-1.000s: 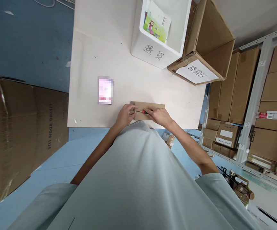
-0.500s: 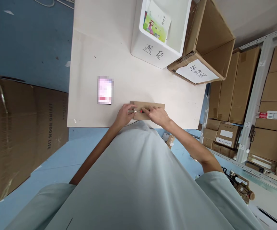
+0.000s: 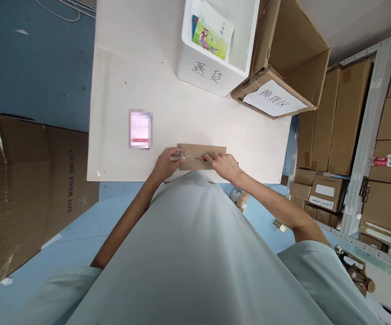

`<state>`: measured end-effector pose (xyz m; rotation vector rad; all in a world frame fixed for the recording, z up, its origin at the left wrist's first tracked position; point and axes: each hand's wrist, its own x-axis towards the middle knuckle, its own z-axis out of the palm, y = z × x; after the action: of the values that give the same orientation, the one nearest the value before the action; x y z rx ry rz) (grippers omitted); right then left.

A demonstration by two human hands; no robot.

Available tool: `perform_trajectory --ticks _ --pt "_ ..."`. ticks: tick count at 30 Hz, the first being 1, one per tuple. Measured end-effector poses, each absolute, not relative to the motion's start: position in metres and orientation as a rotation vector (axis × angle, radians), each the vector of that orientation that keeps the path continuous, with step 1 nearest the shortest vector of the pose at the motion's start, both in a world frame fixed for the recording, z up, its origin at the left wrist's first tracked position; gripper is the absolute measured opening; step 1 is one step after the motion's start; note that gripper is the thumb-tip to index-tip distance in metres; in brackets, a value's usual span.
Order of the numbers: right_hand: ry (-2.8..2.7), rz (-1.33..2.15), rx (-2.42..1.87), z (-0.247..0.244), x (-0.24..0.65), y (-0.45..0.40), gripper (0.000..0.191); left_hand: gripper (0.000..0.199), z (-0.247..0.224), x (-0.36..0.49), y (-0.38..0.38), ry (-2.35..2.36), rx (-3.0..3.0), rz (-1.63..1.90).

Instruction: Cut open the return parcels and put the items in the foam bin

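One slip, and that red cutter [image 3: 204, 158] clenched in the right hand [image 3: 227, 166] could nick the left hand [image 3: 167, 163] loosely clasping the carton [image 3: 197, 150].

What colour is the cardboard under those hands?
The cardboard is light brown; it shows best in the head view.

Hands [image 3: 167, 163] [image 3: 227, 167] on brown cardboard [image 3: 195, 150]

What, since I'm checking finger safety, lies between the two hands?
The head view shows brown cardboard, a partly red tool and something shiny, too small to identify.
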<state>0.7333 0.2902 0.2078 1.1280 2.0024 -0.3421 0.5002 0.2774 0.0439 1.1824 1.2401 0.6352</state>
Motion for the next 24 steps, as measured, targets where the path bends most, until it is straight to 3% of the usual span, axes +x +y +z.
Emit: perform_trajectory --ticks 11,18,21,24 --pt "1.93 -0.327 1.205 0.208 0.838 0.281 0.051 0.054 0.057 0.504 0.278 1.337 1.135 0.593" --pt "1.802 -0.381 1.35 0.183 0.919 0.271 0.044 0.056 0.064 0.509 0.282 1.433 1.119 0.573" --pt "1.849 -0.488 1.601 0.162 0.938 0.258 0.039 0.057 0.067 0.511 0.282 1.467 1.124 0.549" --pt "1.849 -0.88 1.993 0.128 0.935 0.244 0.035 0.056 0.069 0.509 0.282 1.499 1.122 0.532"
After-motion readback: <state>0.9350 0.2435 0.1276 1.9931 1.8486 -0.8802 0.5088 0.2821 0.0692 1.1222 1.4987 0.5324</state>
